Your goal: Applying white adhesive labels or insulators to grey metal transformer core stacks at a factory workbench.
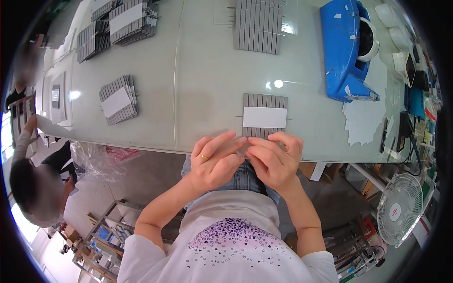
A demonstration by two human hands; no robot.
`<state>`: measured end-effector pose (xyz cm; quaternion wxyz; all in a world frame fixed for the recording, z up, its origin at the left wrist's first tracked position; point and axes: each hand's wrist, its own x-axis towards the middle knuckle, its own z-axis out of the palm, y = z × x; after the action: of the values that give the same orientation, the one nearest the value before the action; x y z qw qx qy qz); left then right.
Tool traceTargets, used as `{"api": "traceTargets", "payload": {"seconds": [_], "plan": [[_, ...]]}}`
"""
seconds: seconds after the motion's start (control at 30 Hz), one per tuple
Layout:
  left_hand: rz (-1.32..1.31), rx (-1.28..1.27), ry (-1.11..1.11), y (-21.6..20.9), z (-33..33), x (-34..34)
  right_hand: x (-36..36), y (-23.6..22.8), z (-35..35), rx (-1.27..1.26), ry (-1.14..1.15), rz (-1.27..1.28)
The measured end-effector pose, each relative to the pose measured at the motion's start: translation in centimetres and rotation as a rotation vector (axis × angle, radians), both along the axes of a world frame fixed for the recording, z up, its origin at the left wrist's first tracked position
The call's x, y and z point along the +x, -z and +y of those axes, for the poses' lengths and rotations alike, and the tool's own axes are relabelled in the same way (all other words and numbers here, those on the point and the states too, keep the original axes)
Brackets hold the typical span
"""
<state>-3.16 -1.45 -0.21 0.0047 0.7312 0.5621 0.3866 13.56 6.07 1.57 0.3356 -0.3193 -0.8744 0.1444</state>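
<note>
At the table's front edge, my left hand (214,161) and my right hand (276,161) are held close together with their fingertips almost meeting. Fingers and thumb of each are bent into a pinch. Whatever lies between them is too small or too hidden to make out. A ring is on a finger of the left hand. Just beyond the fingertips lies a grey slatted piece (265,100) with thin wires sticking out at its sides. Across its middle rests a white paper strip (264,117); the right fingertips are by its near edge.
A larger grey slatted stack (258,28) lies farther back. Bundles of slatted pieces (132,21) and a smaller bundle (119,100) stand left. At right are a blue tape dispenser (344,52), scrap sheets (368,118) and a fan (400,210). Another person (40,193) is far left.
</note>
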Motion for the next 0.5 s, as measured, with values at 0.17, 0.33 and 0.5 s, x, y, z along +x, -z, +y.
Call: {"api": "traceTargets", "payload": {"seconds": [0.17,0.33,0.5], "plan": [[-0.443,-0.248,-0.153,-3.4,1.3,0.8,1.1,-2.1,1.0,-0.266,0.085,0.093],[-0.301,-0.316,-0.336,-3.3,3.7,1.5,1.4,-1.8,2.3,-0.342,0.291,0.015],[-0.240,-0.342,-0.394,-2.7,3.9,1.9,1.7,-1.5,2.3,-0.343,0.363,-0.003]]}}
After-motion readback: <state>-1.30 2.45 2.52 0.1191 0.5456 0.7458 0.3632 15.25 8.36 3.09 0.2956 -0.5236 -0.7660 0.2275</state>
